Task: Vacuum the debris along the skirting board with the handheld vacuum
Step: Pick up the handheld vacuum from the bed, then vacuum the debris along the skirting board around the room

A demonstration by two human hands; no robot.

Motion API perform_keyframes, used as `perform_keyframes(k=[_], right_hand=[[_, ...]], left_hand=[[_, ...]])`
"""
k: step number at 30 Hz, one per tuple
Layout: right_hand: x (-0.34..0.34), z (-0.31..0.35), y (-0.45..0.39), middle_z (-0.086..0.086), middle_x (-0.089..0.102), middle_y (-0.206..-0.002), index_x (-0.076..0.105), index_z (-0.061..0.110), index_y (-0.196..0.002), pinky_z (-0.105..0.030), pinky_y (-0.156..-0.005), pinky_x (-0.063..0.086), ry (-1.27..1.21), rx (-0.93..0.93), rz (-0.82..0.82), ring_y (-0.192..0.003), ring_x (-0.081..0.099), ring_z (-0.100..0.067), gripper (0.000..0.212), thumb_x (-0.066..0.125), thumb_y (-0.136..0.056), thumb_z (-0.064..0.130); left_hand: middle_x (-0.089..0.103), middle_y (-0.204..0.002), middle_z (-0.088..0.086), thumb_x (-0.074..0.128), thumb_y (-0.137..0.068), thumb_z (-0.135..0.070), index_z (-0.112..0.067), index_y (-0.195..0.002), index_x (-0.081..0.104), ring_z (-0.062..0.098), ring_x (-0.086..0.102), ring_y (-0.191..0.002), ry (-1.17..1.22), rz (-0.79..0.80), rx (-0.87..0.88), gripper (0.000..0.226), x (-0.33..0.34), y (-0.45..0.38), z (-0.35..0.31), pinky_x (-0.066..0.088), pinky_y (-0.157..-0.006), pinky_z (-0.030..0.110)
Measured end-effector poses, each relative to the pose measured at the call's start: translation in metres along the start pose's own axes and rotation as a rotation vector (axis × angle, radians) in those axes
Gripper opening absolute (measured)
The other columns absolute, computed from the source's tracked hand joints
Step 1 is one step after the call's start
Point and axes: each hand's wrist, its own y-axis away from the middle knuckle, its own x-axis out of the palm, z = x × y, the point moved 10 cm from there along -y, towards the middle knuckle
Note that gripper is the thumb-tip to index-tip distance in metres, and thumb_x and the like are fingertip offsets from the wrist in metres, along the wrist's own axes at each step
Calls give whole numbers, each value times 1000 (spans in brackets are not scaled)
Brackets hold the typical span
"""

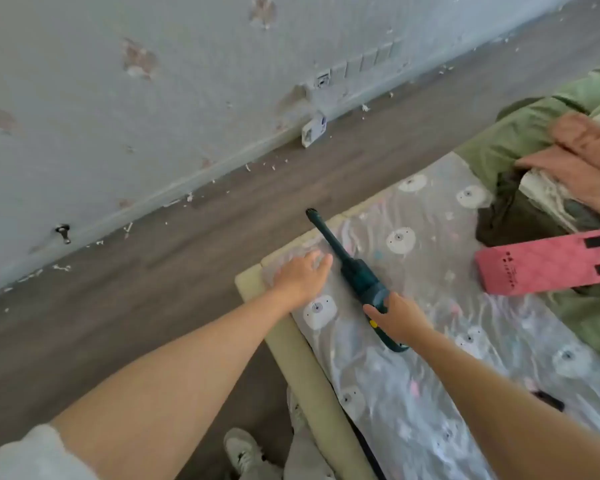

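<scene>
**dusty_corner:** Standing by the bed here. Right hand [397, 320] is wrapped round the handle of the dark teal handheld vacuum with the long thin nozzle [352, 271]. It's lying on the clear plastic sheet over the patterned mattress [430, 375], nozzle poking past the edge toward the wall.

**mop_and_go:** And the other hand?

**dusty_corner:** Left hand [300, 278] is loose, fingers straight, resting flat on the plastic just beside the nozzle. Grasping nothing.

**mop_and_go:** Where's the mess?

**dusty_corner:** Further out, across the grey-brown wood-look floor [153, 323]. White flaky debris [129, 227] is scattered along the pale grey skirting board [174, 188], well apart from the nozzle. Scuffed grey wall [153, 98] above it.
</scene>
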Motion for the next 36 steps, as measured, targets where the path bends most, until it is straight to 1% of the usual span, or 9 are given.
perform_keyframes(k=[3,7,10,14,16,20,25,31,36], right_hand=[[46,-31,-32,-1,49,-55,44,13,-64,-29,-50,36,42,79,119,-52,49,-19,57,49,-95,60],[93,-48,-56,-3,56,-87,47,13,-95,-32,-69,44,18,92,216,-75,52,-18,27,60,-95,37],[98,-42,-67,-4,52,-83,45,12,-97,-38,-66,46,-174,103,130,-72,48,-20,13,56,-94,17],[71,-16,-57,-7,56,-80,52,8,-96,-30,-54,42,-408,134,25,-66,52,-22,15,58,-90,21],[55,14,-48,-9,57,-76,54,8,-97,-30,-52,45,-480,88,103,-59,52,-22,15,58,-87,18],[9,107,-17,-10,58,-62,52,8,-89,-31,-54,48,-514,-97,257,-43,50,-18,9,59,-88,15],[-42,242,38,-4,51,-58,54,3,-96,-28,-45,42,-649,-295,385,-40,41,-15,24,59,-97,27],[-49,391,88,-5,47,-56,52,10,-84,-27,-42,36,-655,-406,558,-40,35,-20,51,44,-99,58],[-26,507,129,-6,54,-57,55,10,-87,-25,-44,40,-453,-494,625,-40,37,-21,53,40,-100,59]], left_hand=[[47,-157,2,23,-104,-63,-27,-158,35,26,48,-140,138,65,-58,67,47,-40,19,38,-112,37],[51,-149,5,23,-106,-59,-21,-155,39,25,50,-134,294,151,-149,63,92,-67,39,38,-99,30],[55,-106,2,28,-109,-49,-22,-128,48,19,51,-96,379,155,-223,39,104,-83,56,37,-67,22],[57,-114,13,41,-104,-56,-17,-145,48,34,57,-115,537,236,-281,57,108,-78,63,49,-97,40],[54,-125,7,46,-101,-61,-21,-147,45,29,55,-122,641,225,-313,61,93,-70,64,48,-104,41],[60,-129,0,63,-90,-63,-22,-137,50,21,62,-106,890,80,-356,64,25,-50,77,52,-87,35],[69,-128,12,81,-86,-35,-17,-134,57,31,70,-114,1341,-186,-303,56,-97,-6,110,59,-95,45],[69,-110,12,82,-83,-43,-11,-129,61,26,74,-87,1587,-361,-229,60,-221,72,174,61,-68,34],[72,-124,15,89,-69,-54,-12,-131,63,32,73,-106,1762,-498,-334,79,-277,132,266,62,-85,44]])
